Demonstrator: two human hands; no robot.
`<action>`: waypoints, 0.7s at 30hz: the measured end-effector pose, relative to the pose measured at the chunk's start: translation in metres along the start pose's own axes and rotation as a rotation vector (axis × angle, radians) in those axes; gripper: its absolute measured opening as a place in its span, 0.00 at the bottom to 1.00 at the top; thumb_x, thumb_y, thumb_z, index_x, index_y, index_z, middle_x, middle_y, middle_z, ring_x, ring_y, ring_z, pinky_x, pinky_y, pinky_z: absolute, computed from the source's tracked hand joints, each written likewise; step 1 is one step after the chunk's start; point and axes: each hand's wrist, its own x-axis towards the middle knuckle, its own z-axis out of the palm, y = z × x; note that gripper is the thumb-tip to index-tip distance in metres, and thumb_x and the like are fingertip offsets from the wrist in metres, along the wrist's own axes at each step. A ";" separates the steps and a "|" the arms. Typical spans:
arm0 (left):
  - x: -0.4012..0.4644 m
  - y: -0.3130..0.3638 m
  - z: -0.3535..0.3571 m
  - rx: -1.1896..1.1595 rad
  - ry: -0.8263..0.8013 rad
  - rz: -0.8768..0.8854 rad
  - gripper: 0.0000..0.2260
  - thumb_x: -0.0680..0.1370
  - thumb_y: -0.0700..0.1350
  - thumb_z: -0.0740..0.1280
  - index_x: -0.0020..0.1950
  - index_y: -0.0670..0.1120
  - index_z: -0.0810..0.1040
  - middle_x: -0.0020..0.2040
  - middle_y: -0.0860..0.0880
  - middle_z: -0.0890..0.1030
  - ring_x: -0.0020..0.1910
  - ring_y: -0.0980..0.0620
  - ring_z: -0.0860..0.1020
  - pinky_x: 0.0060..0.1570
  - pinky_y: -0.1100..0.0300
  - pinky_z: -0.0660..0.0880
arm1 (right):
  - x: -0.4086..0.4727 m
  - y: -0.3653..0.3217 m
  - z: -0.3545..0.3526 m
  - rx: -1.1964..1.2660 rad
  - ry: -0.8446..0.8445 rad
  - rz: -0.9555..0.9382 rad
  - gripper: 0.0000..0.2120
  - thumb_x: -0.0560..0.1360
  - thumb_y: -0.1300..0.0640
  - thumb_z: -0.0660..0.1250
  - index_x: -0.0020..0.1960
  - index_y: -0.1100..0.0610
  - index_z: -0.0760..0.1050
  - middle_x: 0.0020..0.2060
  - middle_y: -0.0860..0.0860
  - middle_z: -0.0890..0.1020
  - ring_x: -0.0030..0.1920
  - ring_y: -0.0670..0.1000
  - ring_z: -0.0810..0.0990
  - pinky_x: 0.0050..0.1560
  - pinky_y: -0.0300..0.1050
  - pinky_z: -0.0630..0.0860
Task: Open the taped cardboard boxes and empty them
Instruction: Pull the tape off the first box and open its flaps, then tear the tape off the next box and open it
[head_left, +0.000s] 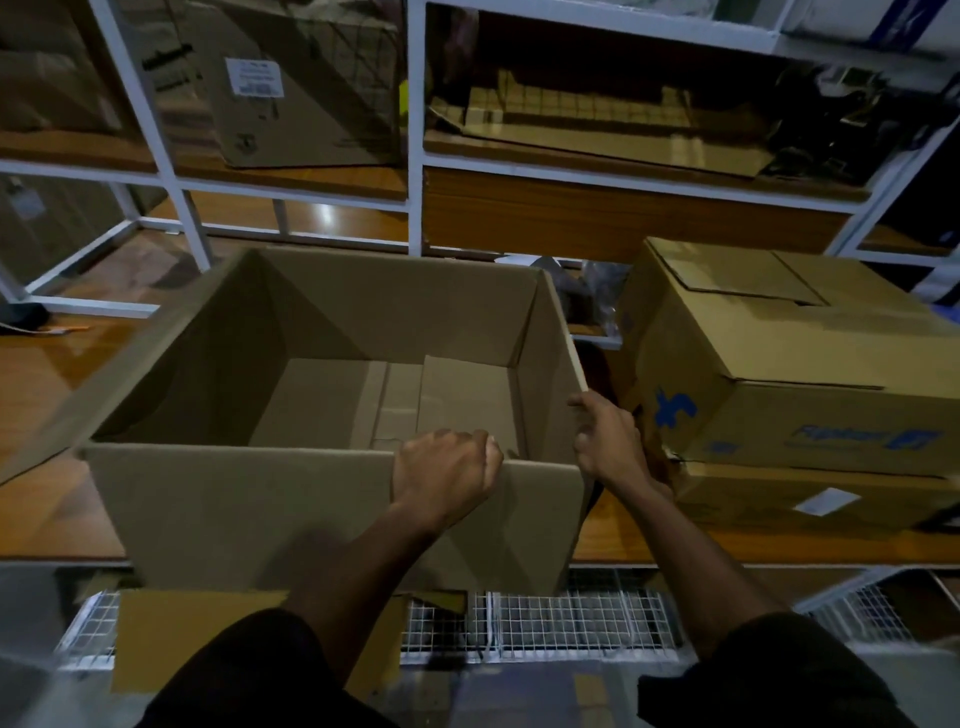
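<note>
Now, my left grip (447, 467) curls tight over the near rim of the open cardboard box (311, 364) on the worktop (47, 374), my right grip (605, 441) pinching its right wall, a printed box (789, 374) just beyond.

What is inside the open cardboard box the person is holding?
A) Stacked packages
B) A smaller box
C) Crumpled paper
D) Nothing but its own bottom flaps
D: the open box, gripped at its near rim by the left hand and at its right corner by the right hand, shows only bare bottom flaps.
</note>
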 end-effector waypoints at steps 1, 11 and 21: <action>0.005 0.003 0.002 -0.002 -0.003 0.002 0.22 0.83 0.56 0.47 0.49 0.51 0.79 0.41 0.52 0.83 0.35 0.52 0.74 0.34 0.57 0.62 | 0.003 0.002 -0.002 -0.021 -0.001 0.001 0.24 0.74 0.69 0.64 0.68 0.55 0.74 0.65 0.54 0.77 0.63 0.57 0.76 0.59 0.50 0.76; 0.014 0.014 0.001 -0.025 -0.035 0.059 0.19 0.83 0.55 0.51 0.47 0.51 0.79 0.43 0.52 0.83 0.40 0.49 0.80 0.35 0.57 0.63 | 0.008 0.015 -0.009 -0.095 0.098 0.035 0.21 0.79 0.63 0.64 0.71 0.53 0.71 0.62 0.53 0.80 0.57 0.55 0.80 0.53 0.49 0.77; 0.088 0.104 -0.004 -0.361 0.016 0.295 0.18 0.81 0.52 0.55 0.67 0.46 0.73 0.66 0.46 0.75 0.67 0.46 0.69 0.64 0.49 0.70 | 0.013 0.027 -0.054 -0.077 0.350 -0.075 0.14 0.83 0.52 0.60 0.64 0.56 0.77 0.55 0.55 0.84 0.53 0.57 0.82 0.50 0.49 0.76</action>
